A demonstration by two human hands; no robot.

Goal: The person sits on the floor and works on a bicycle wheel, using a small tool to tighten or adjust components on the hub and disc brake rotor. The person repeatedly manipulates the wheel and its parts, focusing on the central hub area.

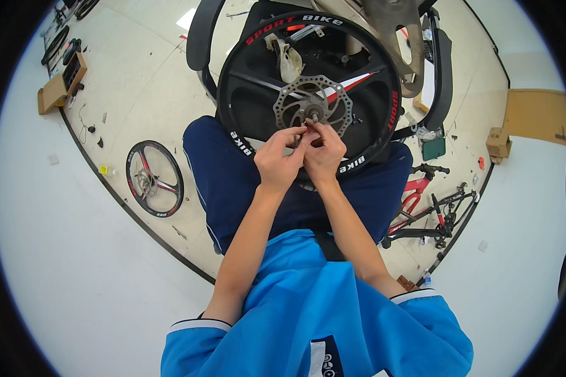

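Both hands meet over a black bicycle wheel [227,88] that lies flat on a black chair seat and my lap. My left hand [275,158] and my right hand [325,154] are closed, fingertips pinched together at the near side of the hub. Something small, partly reddish, shows between the fingertips; its kind is hidden. Just beyond them the threaded axle [315,115] stands up through the middle of a silver disc brake rotor [312,81]. Small dark bolts [357,119] lie to the right of the rotor. A soiled whitish glove or cloth [289,64] rests beyond it.
Chair armrests [200,38] flank the wheel, and a greyish metal frame part [393,38] stands at far right. On the floor lie another wheel [155,179] to the left, a red-and-black bike frame [437,217] to the right, and cardboard boxes [499,142].
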